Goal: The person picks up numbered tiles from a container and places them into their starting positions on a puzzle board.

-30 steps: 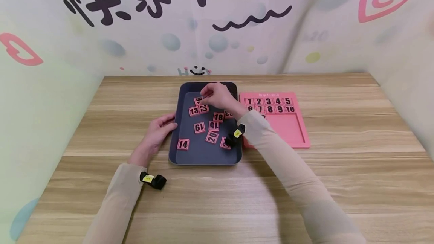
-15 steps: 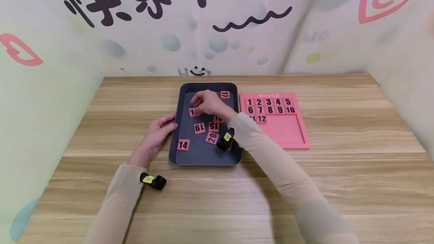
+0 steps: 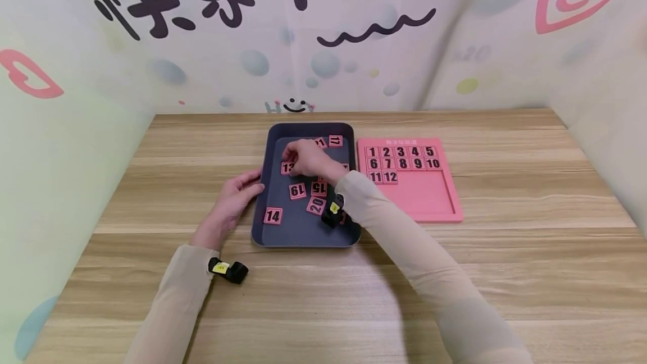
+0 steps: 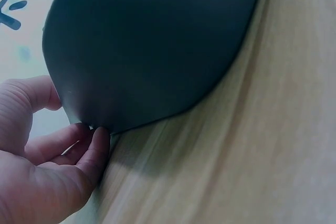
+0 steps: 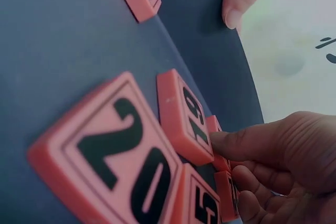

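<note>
In the dark tray point(image 3: 303, 235), toward the far left, right hand point(image 3: 308, 159) bent low over tile 13 point(image 3: 286, 168), thumb tip over its right side, fingers curled in close; cannot tell whether gripped or only touched; best to pinch by two opposite edges, then lift straight up without nudging tile 19 point(image 3: 297, 191) on the near side; steady the tray with the left hand point(image 3: 236, 195), holding the left rim between thumb and fingers; just right of the tray, one pink board point(image 3: 424, 201) with twelve set tiles point(image 3: 402, 164), 1 to 12, in rows of five, five and two; in the tray, seven loose tiles point(image 3: 273, 216) in fair view, others half hidden, so no sure total; one tray, two hands.
</note>
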{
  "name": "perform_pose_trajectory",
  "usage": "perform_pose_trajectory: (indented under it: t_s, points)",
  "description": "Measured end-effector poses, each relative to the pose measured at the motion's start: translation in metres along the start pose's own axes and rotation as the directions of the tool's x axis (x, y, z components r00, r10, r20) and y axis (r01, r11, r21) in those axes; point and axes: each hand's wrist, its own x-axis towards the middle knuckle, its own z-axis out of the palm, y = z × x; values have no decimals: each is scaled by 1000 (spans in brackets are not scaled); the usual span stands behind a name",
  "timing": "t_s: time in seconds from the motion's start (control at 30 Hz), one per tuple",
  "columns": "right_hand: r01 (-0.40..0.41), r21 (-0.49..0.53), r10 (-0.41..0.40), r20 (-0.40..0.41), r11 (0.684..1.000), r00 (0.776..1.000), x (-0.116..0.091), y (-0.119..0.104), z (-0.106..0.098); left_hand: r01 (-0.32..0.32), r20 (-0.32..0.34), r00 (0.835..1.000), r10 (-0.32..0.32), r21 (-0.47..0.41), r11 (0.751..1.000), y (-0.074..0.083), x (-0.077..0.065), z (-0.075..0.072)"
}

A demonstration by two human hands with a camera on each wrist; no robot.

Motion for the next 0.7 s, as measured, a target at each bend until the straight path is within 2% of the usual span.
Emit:
perform_pose_trajectory:
  t_s: [0.2,0.37,0.53,0.7]
  points:
    - [25,-111,-22,26,993,999,1,0,1,-6,0,1000,6,-7,1000,0,0,0]
    - [52,-156,-45,45,986,998,-1,-1,-1,-11,1,1000,11,-6,1000,0,-2,1]
    - [75,-153,-72,27,985,997,-9,-2,-10,1,-1,1000,-1,2,1000,1,-2,1]
    - [84,-83,-85,-7,993,996,-24,-7,-25,9,0,1000,-9,9,1000,1,-1,0]
